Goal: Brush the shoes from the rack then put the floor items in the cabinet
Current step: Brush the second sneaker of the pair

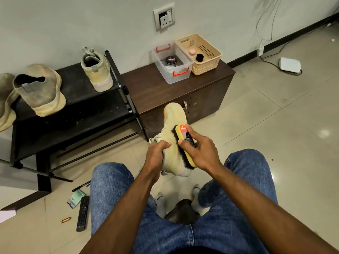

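Note:
My left hand (157, 154) grips a pale yellow sneaker (174, 116) by its collar, toe pointing away, above the floor in front of my knees. My right hand (199, 148) holds a yellow-backed shoe brush (180, 129), its black bristles pressed against the sneaker's right side. The matching sneaker (97, 70) stands on the black shoe rack (77, 99), beside a worn beige sock shoe (41, 90) and another at the left edge (5, 101). On the floor to my left lie a remote control (83, 214), a pen (81, 186), a green packet (76, 199) and a small copper-coloured object (66, 220).
A dark wooden cabinet (207, 99) with shut doors stands right of the rack. On top sit a clear box (181, 75) holding a polish tin and a beige basket (207, 67) with small items. A white device (289, 65) and cable lie on the tiled floor at right.

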